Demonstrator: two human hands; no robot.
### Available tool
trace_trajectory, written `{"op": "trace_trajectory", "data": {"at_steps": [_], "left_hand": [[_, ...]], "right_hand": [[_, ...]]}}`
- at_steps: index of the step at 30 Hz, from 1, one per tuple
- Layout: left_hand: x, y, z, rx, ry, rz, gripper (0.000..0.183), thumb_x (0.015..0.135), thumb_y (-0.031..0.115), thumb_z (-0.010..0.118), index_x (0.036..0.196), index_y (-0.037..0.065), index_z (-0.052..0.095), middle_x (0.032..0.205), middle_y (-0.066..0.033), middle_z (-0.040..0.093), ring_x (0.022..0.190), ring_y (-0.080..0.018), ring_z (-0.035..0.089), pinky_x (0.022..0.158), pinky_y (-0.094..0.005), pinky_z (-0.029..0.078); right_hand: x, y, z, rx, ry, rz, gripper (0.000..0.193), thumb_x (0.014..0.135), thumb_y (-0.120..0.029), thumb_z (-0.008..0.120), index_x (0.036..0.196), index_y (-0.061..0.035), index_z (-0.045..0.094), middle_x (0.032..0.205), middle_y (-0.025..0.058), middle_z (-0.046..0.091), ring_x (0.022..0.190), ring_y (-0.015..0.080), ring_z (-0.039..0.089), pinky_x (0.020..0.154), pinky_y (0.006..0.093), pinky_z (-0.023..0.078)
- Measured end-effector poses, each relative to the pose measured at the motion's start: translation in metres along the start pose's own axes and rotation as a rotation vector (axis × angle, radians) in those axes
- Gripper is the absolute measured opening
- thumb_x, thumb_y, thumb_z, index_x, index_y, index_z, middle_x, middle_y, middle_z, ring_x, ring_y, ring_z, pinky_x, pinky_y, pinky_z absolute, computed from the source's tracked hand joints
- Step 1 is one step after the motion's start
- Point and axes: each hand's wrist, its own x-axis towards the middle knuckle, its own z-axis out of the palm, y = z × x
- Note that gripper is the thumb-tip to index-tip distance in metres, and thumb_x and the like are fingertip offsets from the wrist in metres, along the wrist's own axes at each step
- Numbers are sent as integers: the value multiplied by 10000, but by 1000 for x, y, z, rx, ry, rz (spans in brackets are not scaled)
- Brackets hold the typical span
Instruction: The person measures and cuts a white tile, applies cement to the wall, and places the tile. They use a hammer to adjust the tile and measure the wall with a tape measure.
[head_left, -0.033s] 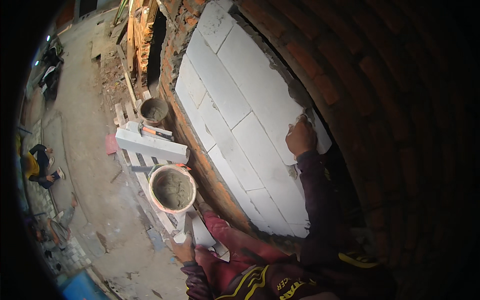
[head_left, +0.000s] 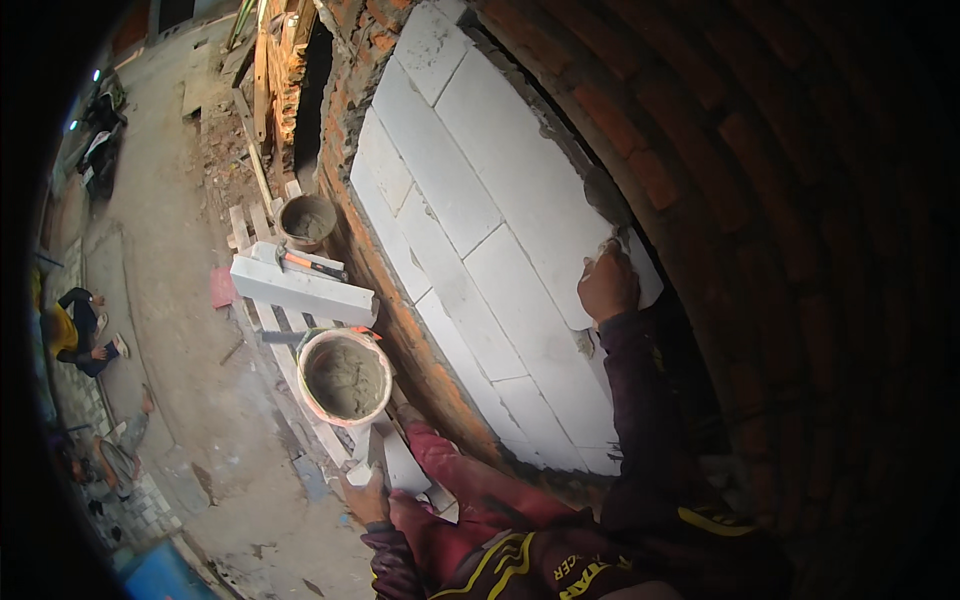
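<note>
My right hand is closed against the face of the white block wall, near its upper mortared edge. Something small and pale pokes out at its knuckles, mostly hidden by the fingers. Low in front of me, my left hand is closed around a pale, angular piece of white block. Just beyond it stands a round bucket of wet grey mortar. Grey mortar lies rough along the wall's edge beside my right hand.
A hammer lies on a long white block over a wooden pallet. A second mortar bucket stands farther off. Red brickwork rises at the right. Across the path sits a person in yellow and black.
My right hand has slid slightly right and toward me along the block edge. My left hand stays in place with the pale block piece.
</note>
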Motion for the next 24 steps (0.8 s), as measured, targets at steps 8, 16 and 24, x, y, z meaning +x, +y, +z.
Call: {"op": "trace_trajectory", "data": {"at_steps": [8, 16, 24], "left_hand": [[5, -6, -6, -81, -36, 39, 484, 804, 142, 789, 1181, -45, 551, 1062, -141, 632, 938, -241, 620, 862, -355, 512], [7, -8, -10, 17, -13, -52, 527, 797, 133, 798, 1207, -65, 533, 1101, -139, 611, 958, -235, 608, 871, -348, 511], [4, -6, -6, -62, 11, -16, 654, 773, 81, 809, 1327, -86, 505, 1137, -156, 621, 977, -227, 638, 892, -350, 523]], "right_hand": [[-56, 52, -9, 22, 0, 1, 401, 951, -177, 660, 1217, 84, 512, 1143, 299, 637, 1052, 458, 642, 891, 510, 516], [-154, 68, -5, 72, 122, -91, 489, 951, -158, 663, 1314, 111, 477, 1158, 332, 619, 1037, 493, 639, 872, 512, 526], [-208, 23, 80, 875, -933, 62, 499, 1005, -301, 628, 1359, 13, 469, 942, 124, 630, 670, 186, 654, 555, 341, 538]]}}
